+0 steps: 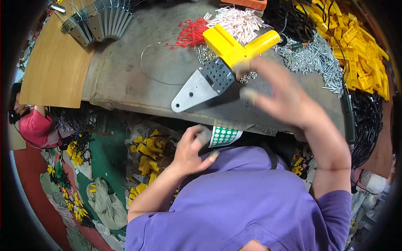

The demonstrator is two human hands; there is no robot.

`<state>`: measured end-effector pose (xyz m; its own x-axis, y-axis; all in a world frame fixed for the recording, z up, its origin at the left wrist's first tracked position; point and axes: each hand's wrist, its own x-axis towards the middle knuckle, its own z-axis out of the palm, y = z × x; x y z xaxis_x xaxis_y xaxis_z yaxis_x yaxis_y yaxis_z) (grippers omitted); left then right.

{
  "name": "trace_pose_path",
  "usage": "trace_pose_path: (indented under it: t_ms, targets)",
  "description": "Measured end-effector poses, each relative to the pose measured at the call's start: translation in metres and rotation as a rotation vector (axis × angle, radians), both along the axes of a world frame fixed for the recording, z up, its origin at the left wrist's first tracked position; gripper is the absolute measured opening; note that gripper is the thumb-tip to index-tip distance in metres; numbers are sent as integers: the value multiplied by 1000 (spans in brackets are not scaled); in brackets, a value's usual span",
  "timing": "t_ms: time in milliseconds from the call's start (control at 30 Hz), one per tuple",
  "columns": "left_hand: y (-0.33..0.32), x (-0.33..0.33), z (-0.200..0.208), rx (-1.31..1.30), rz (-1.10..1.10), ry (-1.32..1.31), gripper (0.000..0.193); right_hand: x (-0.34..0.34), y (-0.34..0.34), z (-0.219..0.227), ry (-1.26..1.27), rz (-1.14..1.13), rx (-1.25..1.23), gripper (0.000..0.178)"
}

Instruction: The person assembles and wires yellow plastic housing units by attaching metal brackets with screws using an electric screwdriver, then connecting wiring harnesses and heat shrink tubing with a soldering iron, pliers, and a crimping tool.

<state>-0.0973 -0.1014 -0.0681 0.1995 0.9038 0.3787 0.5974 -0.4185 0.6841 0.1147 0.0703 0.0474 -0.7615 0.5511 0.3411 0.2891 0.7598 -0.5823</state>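
A pipe welding iron (228,48) lies on the grey worktable, with a yellow plastic handle, a dark perforated metal guard and a tapered grey metal plate with holes. My right hand (284,96), smeared by motion, hovers by the handle. Its thumb and forefinger are spread and I see nothing between them; whether a fingertip touches the iron is unclear. At the table's front edge, above my lap, is a curved sheet of green and white round stickers (225,136). My left hand (188,150) is just left of that sheet, thumb and fingers apart, fingertips blurred near its edge.
On the worktable (125,79) lie piles of red parts (192,33), white sleeves (236,23), screws (314,60) and yellow housings (356,46). Tapered metal plates (100,23) stand at the far left. A screwdriver-like tool (348,119) hangs at right. Another person (37,125) sits at left.
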Motion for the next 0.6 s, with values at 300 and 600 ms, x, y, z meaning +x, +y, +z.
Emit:
trace_pose_path:
  t_ms: [300, 600]
  targets:
    - [-42, 32, -10, -360, -4, -812, 77, 13, -100, -51, 15, 240, -252, 49]
    - [-50, 33, -17, -59, 121, -661, 64, -12, -108, -63, 128, 237, -85, 48]
